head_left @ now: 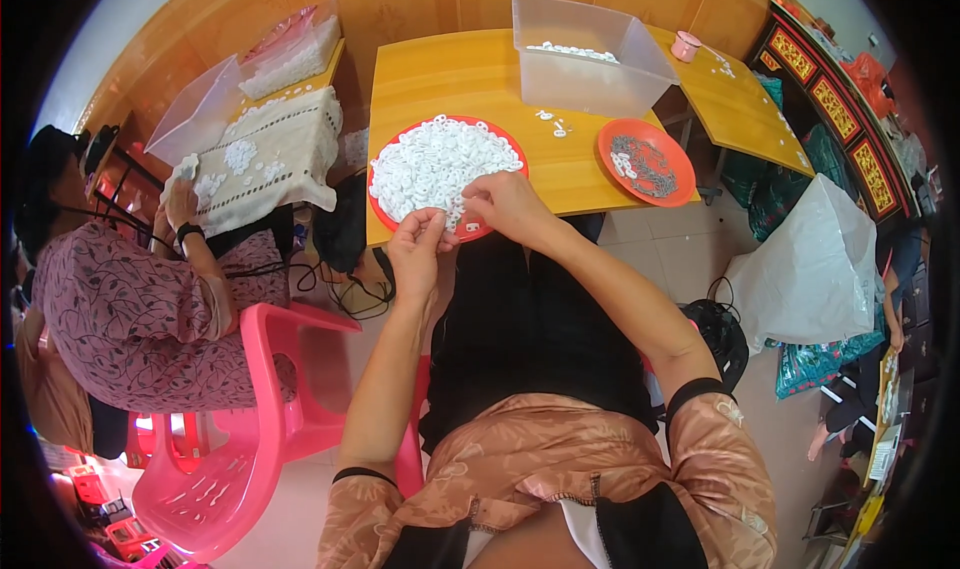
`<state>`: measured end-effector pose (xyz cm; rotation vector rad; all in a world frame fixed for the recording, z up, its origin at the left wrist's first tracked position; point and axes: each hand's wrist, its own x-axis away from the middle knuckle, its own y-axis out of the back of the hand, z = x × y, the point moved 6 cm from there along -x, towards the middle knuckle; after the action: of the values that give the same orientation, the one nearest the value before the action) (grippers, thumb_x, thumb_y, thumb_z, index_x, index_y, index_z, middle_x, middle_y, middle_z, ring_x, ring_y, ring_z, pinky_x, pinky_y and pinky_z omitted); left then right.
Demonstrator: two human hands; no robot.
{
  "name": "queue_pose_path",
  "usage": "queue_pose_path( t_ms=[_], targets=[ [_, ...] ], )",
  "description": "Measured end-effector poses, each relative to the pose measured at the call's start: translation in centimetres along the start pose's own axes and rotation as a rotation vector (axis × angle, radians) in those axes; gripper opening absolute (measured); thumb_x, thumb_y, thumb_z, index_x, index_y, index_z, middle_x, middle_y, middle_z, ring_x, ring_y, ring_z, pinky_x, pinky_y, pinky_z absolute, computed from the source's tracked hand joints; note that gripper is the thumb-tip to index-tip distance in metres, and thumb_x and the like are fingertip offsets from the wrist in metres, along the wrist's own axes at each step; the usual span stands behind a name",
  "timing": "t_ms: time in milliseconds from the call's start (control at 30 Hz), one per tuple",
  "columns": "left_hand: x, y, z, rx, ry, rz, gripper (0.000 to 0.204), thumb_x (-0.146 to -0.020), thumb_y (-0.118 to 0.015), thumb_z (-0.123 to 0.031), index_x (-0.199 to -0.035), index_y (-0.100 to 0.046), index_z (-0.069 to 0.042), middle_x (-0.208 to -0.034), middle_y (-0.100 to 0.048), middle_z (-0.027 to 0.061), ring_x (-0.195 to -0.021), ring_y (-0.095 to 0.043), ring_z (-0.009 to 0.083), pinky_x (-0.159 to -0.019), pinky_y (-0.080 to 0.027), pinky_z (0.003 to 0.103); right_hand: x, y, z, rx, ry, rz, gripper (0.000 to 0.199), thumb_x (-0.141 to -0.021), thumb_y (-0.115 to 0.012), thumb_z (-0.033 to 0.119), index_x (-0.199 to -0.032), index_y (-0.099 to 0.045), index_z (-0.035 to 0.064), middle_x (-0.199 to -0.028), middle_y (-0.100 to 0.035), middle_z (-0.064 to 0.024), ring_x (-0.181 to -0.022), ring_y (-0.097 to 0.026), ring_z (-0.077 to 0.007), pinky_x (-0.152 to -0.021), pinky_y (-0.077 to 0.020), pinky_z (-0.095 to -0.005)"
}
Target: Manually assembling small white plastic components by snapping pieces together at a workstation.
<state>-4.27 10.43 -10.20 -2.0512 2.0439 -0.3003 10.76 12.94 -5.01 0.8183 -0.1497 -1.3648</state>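
Observation:
A red round tray (518,150) at the table's near edge is heaped with small white plastic pieces (445,164), ring- or oval-shaped. My left hand (418,243) is at the tray's near rim, thumb and fingertips pinched together; what they hold, if anything, is too small to make out. Just to its right, my right hand (507,205) reaches over the near right part of the tray, fingers bent down and closed near the white pieces. Its fingertips are partly hidden. An orange-red plate (684,174) to the right holds small grey metal pieces (655,174) and some white ones.
A clear plastic bin (590,84) with white pieces stands at the table's back right. A few loose pieces (552,122) lie before it. On the left, a person (150,299) works at a cloth-covered table (280,159). A pink chair (260,419) stands beside me; a white sack (810,264) sits right.

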Motion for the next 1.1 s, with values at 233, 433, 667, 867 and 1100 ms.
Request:
queue_pose_path(
  t_ms=[233, 433, 667, 867, 1100],
  targets=[
    [0.0, 0.0, -0.3, 0.054, -0.043, -0.005, 0.011, -0.088, -0.058, -0.009, -0.096, -0.058, -0.001, -0.074, -0.062, 0.0037, -0.062, -0.056, 0.0077, -0.057, -0.043, 0.018, 0.2, -1.7, 0.5, -0.283, -0.157, 0.212, 0.018, -0.081, -0.064, 0.016, -0.086, -0.068, -0.0007, -0.067, -0.063, -0.0039, -0.061, -0.054, -0.0061, -0.055, -0.0444, -0.0218],
    [0.0, 0.3, -0.1, 0.061, -0.026, -0.011, 0.011, -0.088, -0.059, -0.009, -0.094, -0.059, 0.0, -0.072, -0.062, 0.0045, -0.061, -0.056, 0.0081, -0.057, -0.043, 0.019, 0.4, -1.3, 1.8, -0.136, -0.003, 0.076, 0.016, -0.08, -0.062, 0.013, -0.082, -0.065, -0.0024, -0.071, -0.064, -0.0131, -0.063, -0.061, -0.0173, -0.058, -0.0468, -0.0291],
    [-0.1, 0.2, 0.2, 0.098, 0.034, 0.026, 0.011, -0.089, -0.057, -0.009, -0.094, -0.06, 0.001, -0.069, -0.06, 0.004, -0.058, -0.053, 0.0081, -0.056, -0.041, 0.018, 1.0, -0.3, 4.1, 0.112, 0.376, -0.081, 0.01, -0.081, -0.058, 0.008, -0.079, -0.057, -0.0011, -0.071, -0.057, -0.0147, -0.068, -0.059, -0.0296, -0.059, -0.0467, -0.0362],
    [0.0, 0.0, 0.1, 0.145, 0.118, 0.042, 0.012, -0.09, -0.055, -0.011, -0.094, -0.059, 0.0, -0.069, -0.057, 0.0024, -0.058, -0.052, 0.0083, -0.056, -0.042, 0.019, 1.7, -0.9, 5.2, 0.434, 0.619, -0.07, 0.012, -0.075, -0.057, 0.009, -0.084, -0.052, 0.0033, -0.07, -0.048, -0.0096, -0.064, -0.055, -0.0254, -0.057, -0.0444, -0.0353],
    [0.1, -0.2, 0.3, 0.268, 0.177, 0.105, 0.012, -0.091, -0.055, -0.011, -0.095, -0.058, 0.0, -0.069, -0.058, 0.0028, -0.058, -0.052, 0.0082, -0.056, -0.041, 0.018, 2.0, -0.7, 5.5, 0.462, 0.664, -0.103, 0.012, -0.077, -0.055, 0.009, -0.088, -0.055, 0.0039, -0.072, -0.05, -0.0087, -0.066, -0.056, -0.0239, -0.058, -0.0432, -0.0338]
  ],
)
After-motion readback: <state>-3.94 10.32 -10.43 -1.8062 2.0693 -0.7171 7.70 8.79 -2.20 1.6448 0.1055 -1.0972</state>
